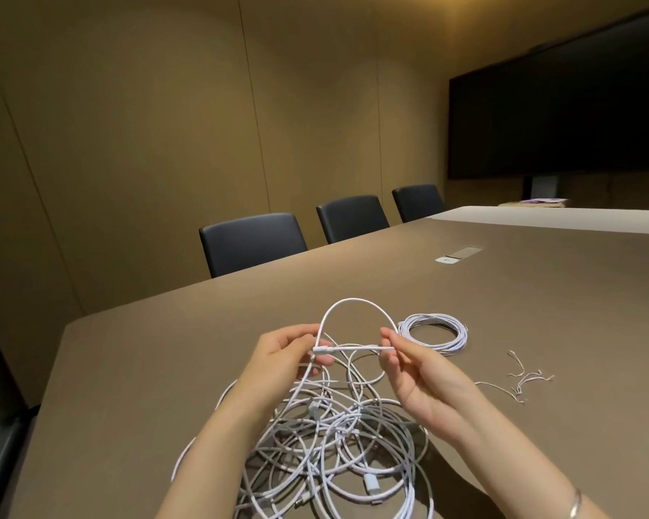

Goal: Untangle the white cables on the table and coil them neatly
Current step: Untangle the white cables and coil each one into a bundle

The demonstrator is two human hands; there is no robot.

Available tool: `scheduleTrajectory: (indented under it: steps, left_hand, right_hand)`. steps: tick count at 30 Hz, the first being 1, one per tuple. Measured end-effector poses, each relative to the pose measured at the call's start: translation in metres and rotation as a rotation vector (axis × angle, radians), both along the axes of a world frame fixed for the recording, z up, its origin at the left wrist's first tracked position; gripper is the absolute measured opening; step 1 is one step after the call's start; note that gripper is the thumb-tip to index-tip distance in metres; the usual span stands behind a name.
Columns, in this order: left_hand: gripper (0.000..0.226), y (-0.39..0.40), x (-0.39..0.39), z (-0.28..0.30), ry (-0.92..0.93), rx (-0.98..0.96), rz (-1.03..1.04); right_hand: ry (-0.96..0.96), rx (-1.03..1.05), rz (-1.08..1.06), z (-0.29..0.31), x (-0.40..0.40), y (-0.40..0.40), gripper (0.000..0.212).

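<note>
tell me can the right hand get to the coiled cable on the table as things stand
Probably yes: the coiled cable lies just beyond the right hand with nothing between, though that hand now pinches a cable loop.

Between my fingertips the white cable looks finely braided, a matt woven sheath, ending in a smooth plastic plug. Below my fingers the tangled cables have the same dull weave with glossy plastic connectors. The table under them is smooth and matt. Behind my right fingers, on the wrist, a polished metal bracelet shines.
</note>
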State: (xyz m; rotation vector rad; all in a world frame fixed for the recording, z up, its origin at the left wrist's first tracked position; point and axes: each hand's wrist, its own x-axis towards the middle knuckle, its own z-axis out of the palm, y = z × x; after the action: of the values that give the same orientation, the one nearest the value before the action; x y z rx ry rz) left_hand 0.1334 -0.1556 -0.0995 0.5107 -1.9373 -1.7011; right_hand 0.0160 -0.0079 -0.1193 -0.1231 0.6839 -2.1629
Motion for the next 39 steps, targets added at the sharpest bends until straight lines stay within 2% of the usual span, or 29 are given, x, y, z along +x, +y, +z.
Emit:
scheduleTrajectory:
  steps: [3,5,7,9,13,14,16,18,22,25,27,29,33,36,39]
  left_hand:
    - [0.029,-0.001,-0.002,0.002,0.055,0.264,-0.034]
    - [0.032,0.001,-0.001,0.006,0.080,0.498,-0.095]
    - [0.030,0.008,0.001,0.011,0.089,0.634,-0.184]
    - [0.024,0.016,-0.001,0.011,0.079,0.609,-0.226]
    - [0.026,0.022,-0.009,0.007,0.077,0.399,-0.040]
    - [0.025,0.020,-0.009,0.008,0.107,0.392,-0.018]
    - [0.022,0.016,-0.006,0.013,0.202,0.421,-0.024]
    - [0.023,0.015,-0.002,0.019,0.268,0.461,-0.060]
    - [0.026,0.022,0.003,0.027,0.276,0.485,-0.079]
    - [0.025,0.026,0.006,0.028,0.273,0.406,-0.067]
    - [0.024,0.025,0.008,0.030,0.266,0.286,-0.007]
    - [0.022,0.021,0.010,0.031,0.296,0.209,0.078]
    - [0.020,0.003,0.016,0.034,0.386,0.116,0.247]
    - [0.020,-0.011,0.020,0.034,0.405,0.126,0.322]
    - [0.023,-0.019,0.023,0.033,0.420,0.150,0.346]
  right_hand:
    - [-0.032,-0.086,-0.054,0.002,0.005,-0.001,0.008]
    - [0.010,-0.113,-0.102,0.002,0.010,-0.003,0.006]
    - [0.072,-0.139,-0.092,0.000,0.020,-0.006,0.007]
    - [0.196,-0.112,-0.039,-0.004,0.033,-0.011,0.009]
    - [0.637,0.152,-0.046,-0.018,0.056,-0.018,0.014]
    - [0.710,0.212,-0.065,-0.021,0.059,-0.018,0.021]
    - [0.779,0.293,-0.044,-0.030,0.062,-0.021,0.049]
    - [0.783,0.290,0.118,-0.037,0.067,-0.025,0.068]
    - [0.948,0.180,0.550,-0.053,0.086,-0.032,0.043]
    - [0.952,0.120,0.635,-0.058,0.094,-0.031,0.019]
    - [0.989,0.149,0.599,-0.055,0.091,-0.030,0.004]
    - [0.972,0.158,0.534,-0.054,0.081,-0.030,0.012]
    - [0.713,0.216,0.199,-0.042,0.054,-0.026,0.021]
    - [0.771,0.342,-0.077,-0.023,0.030,-0.015,0.015]
    - [0.910,0.442,-0.158,-0.012,0.015,-0.002,0.009]
